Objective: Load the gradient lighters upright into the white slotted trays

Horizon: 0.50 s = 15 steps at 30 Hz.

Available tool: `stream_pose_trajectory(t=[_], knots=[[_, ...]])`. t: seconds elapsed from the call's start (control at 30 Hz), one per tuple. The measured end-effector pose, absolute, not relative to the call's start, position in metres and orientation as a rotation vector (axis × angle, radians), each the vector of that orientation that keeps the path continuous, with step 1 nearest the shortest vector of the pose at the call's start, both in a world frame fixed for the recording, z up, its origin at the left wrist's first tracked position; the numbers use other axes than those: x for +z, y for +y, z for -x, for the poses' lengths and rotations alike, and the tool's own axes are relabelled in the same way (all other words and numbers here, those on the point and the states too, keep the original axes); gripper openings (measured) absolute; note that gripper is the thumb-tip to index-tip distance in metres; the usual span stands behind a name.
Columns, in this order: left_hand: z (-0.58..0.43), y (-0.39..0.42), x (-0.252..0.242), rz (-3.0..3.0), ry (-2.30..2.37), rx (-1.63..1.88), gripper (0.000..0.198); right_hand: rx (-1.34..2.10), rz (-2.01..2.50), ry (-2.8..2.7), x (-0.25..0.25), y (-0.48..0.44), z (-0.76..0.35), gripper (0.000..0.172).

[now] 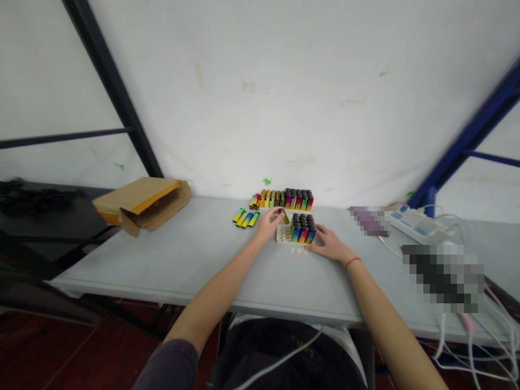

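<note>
Left hand (268, 222) grip pinches a lighter (283, 215) above white tray (283, 234); right hand (330, 245) grip loose, touching tray edge, on table (182, 254).

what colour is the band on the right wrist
Red: a thin band, best seen in the head view.

**A small packing workshop**

I'm at a plain grey worktop (182, 260) against a bare, stained white wall (284, 81). Metal racking struts (114, 92) cross the upper left, a cardboard box (142, 206) lies left, rows of lighters (284, 199) stand centre, and a power strip (414, 223) lies right.
</note>
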<state>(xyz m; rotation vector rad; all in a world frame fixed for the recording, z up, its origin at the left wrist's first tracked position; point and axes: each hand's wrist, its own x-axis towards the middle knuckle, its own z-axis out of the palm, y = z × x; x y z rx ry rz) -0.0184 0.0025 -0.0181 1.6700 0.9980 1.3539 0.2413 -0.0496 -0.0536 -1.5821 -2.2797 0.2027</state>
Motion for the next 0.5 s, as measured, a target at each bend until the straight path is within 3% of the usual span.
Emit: stream_pose_trajectory(t=[0.5], knots=[[0.022, -0.01, -0.011, -2.268, 1.142, 1.161, 0.031, 0.203, 1.592, -2.29, -0.052, -0.05, -0.241, 0.077]])
